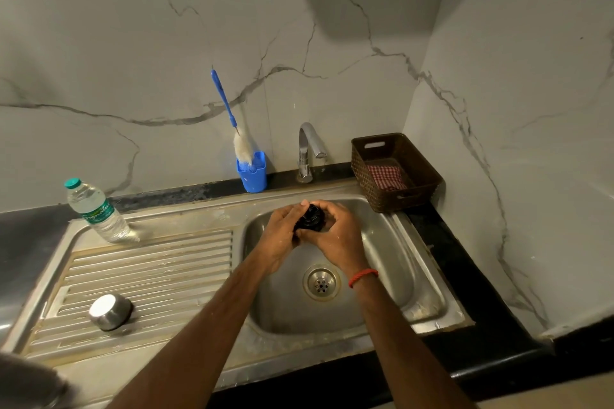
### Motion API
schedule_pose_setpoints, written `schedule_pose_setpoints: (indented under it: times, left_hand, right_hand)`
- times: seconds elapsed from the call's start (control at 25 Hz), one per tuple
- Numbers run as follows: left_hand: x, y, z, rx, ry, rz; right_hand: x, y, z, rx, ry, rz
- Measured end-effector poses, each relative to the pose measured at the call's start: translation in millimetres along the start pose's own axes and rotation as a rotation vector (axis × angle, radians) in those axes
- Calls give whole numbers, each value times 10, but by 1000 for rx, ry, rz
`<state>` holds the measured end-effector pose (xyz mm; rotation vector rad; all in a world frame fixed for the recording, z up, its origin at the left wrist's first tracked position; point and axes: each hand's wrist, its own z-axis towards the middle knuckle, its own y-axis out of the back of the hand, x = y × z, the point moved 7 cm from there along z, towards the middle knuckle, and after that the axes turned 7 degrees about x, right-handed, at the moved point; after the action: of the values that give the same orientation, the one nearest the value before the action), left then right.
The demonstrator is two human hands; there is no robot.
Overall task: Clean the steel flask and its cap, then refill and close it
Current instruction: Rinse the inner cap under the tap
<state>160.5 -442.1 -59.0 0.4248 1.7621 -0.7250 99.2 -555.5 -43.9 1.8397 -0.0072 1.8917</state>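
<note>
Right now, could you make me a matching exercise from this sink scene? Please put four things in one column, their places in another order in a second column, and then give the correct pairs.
Things
1. cap
2. brush
3. cloth
4. bottle

Places
A. inside the basket
B. standing at the far left corner of the drainboard
C. held by the left hand and the right hand over the sink
D. standing in the holder

Pairs: 1-C, 2-D, 3-A, 4-B
</note>
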Motion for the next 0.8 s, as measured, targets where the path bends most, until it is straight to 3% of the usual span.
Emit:
schedule_pose_setpoints:
  times: [0.36, 0.68, 0.8]
  left_hand:
    - [9, -56, 55, -65, -95, -215]
    - [39, 76, 137, -206, -107, -86]
    - [21, 29, 148, -159, -85, -160]
  right_hand:
    - [147, 17, 61, -35, 57, -47]
    - [182, -29, 117, -12, 141, -144]
    - [206, -7, 177, 17, 149, -173]
